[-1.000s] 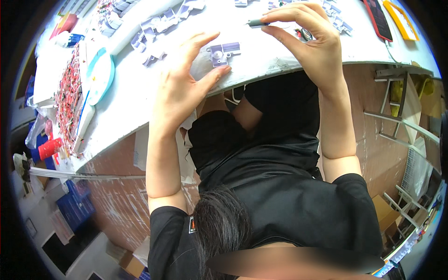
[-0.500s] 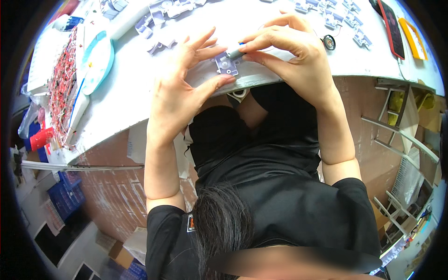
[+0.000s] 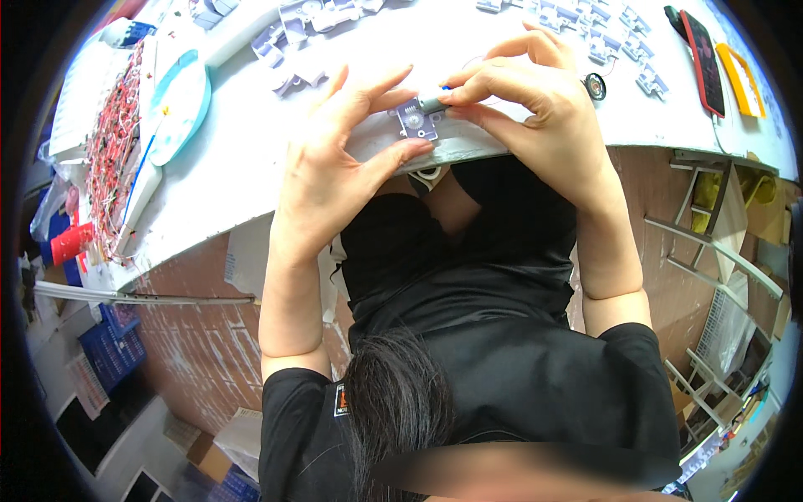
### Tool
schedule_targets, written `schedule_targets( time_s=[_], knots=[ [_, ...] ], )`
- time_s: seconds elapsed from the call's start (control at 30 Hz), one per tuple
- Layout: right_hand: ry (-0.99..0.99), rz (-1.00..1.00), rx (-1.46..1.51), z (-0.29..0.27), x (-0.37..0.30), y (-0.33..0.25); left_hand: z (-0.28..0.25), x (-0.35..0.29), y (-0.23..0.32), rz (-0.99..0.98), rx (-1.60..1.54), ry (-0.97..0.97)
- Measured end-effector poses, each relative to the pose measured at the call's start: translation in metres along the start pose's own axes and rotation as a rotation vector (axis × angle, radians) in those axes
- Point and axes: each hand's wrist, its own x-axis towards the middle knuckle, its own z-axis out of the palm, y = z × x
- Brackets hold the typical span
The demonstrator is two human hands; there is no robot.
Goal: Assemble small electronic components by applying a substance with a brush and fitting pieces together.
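Near the front edge of a white desk (image 3: pixel 238 159), a pale lilac housing (image 3: pixel 416 124) lies between our left hand (image 3: pixel 330 155) and our right hand (image 3: pixel 552 113). Our work on this piece looks partway through: a grey cylinder (image 3: pixel 430 106) with a blue end is up against the housing's far right side, but we cannot tell whether it is seated. Similar housings (image 3: pixel 652 82) lie farther back on the right, and another group of housings (image 3: pixel 314 18) at upper left; which of these are finished, we cannot tell. Our left hand is curved wide around the housing, thumb at its near edge, fingertips at its far left, seeming to steady it. Our right hand pinches the cylinder between thumb and fingers, just right of the housing.
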Motion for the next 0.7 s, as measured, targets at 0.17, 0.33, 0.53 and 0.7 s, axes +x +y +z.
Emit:
schedule_targets(
  time_s=[0.17,0.33,0.53,0.7],
  knots=[
    [0.037,-0.127,-0.145,-0.01,0.002,-0.001,0.001,0.001,-0.004,0.102,0.024,0.012],
    [0.089,-0.066,-0.029,-0.022,0.005,0.01,0.003,0.002,0.001,0.043,0.049,-0.042],
    [-0.015,-0.17,0.002,-0.008,0.004,0.034,0.004,0.003,0.005,0.014,0.064,-0.061],
    [-0.046,-0.166,-0.023,-0.021,0.0,0.026,0.005,0.003,0.006,0.018,0.075,-0.055]
  ],
)
